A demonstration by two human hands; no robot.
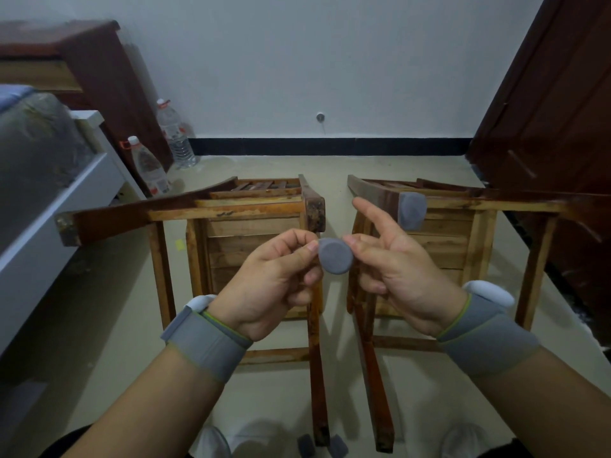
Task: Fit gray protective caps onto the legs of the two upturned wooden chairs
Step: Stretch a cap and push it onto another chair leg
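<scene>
Two wooden chairs lie upturned on the floor, the left chair [231, 213] and the right chair [463, 209], legs pointing toward me. A round gray cap [334, 256] is held between both hands above the gap between the chairs. My left hand [274, 279] pinches its left edge with thumb and fingers. My right hand [396, 269] touches its right edge with the thumb, index finger raised. One gray cap [411, 209] sits on a leg end of the right chair. The left chair's upper leg ends [314, 206] are bare. Loose gray caps [305, 445] lie on the floor by the near legs.
A white bed frame [66, 206] with a gray mattress runs along the left. Two plastic water bottles [150, 166] stand by a dark wooden cabinet [99, 77]. A dark brown door [555, 110] is at the right. My shoes [215, 444] show at the bottom edge.
</scene>
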